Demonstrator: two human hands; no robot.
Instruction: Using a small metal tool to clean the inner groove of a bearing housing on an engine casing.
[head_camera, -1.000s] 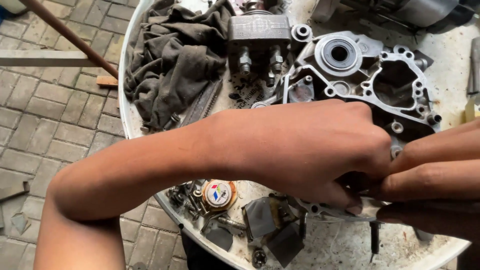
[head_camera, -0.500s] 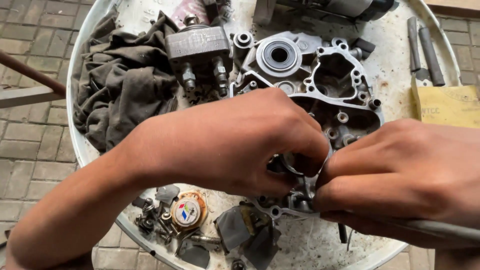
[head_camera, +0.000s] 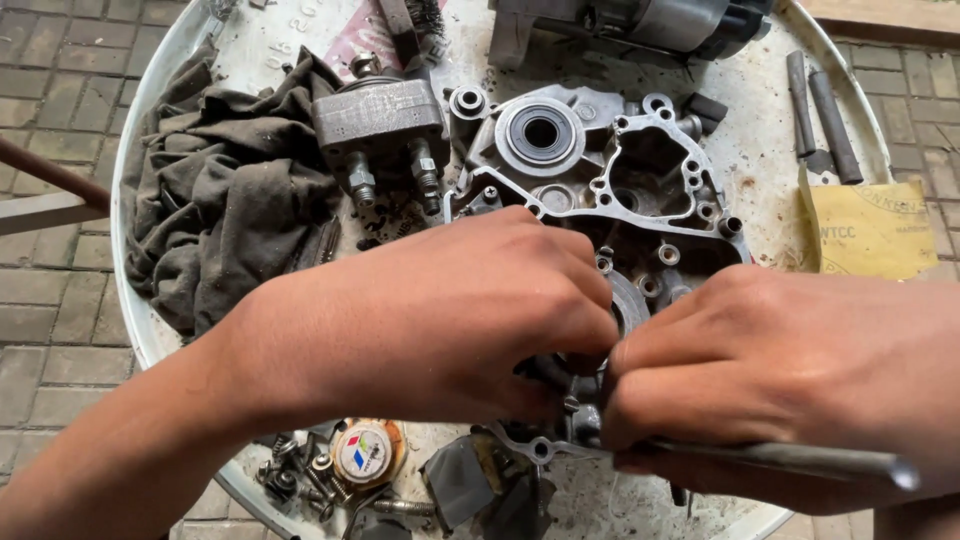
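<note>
Engine case (head_camera: 640, 190) on tray, both hands on it, right hand (head_camera: 790, 380) w/ metal rod (head_camera: 800, 458)

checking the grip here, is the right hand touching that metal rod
Touching. The head view shows the right hand closed around the metal rod, which sticks out to the right from under its fingers.

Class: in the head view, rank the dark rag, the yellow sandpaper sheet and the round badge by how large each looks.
1. Dark rag, clearly the largest.
2. Yellow sandpaper sheet, partly cut by the frame edge, so its full extent is unsure.
3. Round badge, the smallest.
</note>
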